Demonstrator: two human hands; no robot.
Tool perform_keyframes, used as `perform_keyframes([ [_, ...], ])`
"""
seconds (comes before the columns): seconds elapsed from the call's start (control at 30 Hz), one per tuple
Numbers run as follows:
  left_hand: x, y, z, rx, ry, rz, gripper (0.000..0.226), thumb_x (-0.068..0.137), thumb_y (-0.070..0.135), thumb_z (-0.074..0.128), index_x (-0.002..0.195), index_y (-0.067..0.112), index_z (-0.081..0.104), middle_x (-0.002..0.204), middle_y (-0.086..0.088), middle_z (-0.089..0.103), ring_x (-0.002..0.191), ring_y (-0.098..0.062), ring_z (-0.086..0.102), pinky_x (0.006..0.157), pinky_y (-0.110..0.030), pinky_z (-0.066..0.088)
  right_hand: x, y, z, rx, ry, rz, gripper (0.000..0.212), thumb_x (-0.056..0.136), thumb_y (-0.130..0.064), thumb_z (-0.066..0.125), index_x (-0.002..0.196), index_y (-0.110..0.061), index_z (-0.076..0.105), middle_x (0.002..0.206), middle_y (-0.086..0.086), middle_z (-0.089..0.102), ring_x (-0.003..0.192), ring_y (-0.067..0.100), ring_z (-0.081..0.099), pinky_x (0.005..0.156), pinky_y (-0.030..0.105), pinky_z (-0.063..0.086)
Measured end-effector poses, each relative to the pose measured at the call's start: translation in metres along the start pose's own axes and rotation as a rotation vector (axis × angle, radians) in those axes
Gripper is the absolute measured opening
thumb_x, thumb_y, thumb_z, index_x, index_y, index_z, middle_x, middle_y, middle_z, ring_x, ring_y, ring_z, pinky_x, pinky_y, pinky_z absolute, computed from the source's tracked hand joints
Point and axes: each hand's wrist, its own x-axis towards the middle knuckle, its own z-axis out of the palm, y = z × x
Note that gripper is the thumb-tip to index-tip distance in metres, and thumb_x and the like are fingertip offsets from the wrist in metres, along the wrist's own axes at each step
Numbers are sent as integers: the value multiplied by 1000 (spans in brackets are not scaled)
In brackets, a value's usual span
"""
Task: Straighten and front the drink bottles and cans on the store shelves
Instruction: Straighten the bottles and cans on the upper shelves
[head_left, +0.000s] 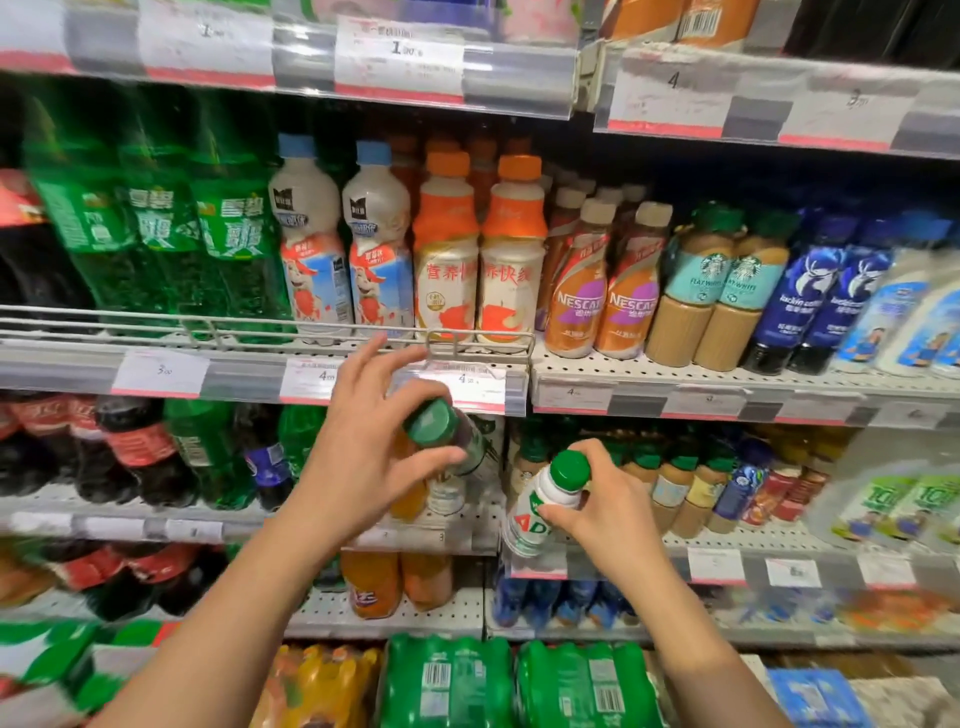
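Head view: your left hand (363, 457) has its grip curled round a tilted green-capped bottle (447, 436), and your right hand (597, 514) pinches the white AD bottle (540, 509) by its neck, likely to turn labels forward. Both bottles sit just below the price rail (467, 387). The tilted bottle's label is blurred, its base hidden.

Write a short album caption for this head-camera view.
Left hand and right hand each grip a green-capped bottle before stocked drink shelves.
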Motion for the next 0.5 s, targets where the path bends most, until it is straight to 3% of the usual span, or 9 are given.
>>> perform_keyframes([
  [0.1,-1,-18,-7,1,-126,-66,61,76,75,60,116,31,64,157,4,41,153,-29,19,120,-61,20,1,-3,7,57,20,-9,59,71,-27,91,110,-33,47,91,-13,65,82,9,61,65,23,39],
  [0.23,-7,-32,-4,-19,-161,-142,63,74,79,56,115,32,62,158,9,41,153,-20,21,123,-59,15,7,-7,16,103,70,-20,60,71,-28,91,110,-37,46,89,-18,65,81,-2,61,62,12,40],
  [0.37,-9,-37,-1,-23,-137,-140,60,76,77,56,113,31,62,157,11,41,153,-15,21,126,-53,11,20,-11,32,66,40,-7,59,74,-28,90,114,-34,47,93,-12,68,82,6,64,70,26,49],
  [0.5,-9,-39,-2,6,-146,-130,58,78,71,64,113,26,64,157,10,41,152,-15,23,126,-49,10,32,-18,50,-131,-23,-30,66,80,-39,84,133,-27,44,111,-1,70,100,24,67,81,38,54],
])
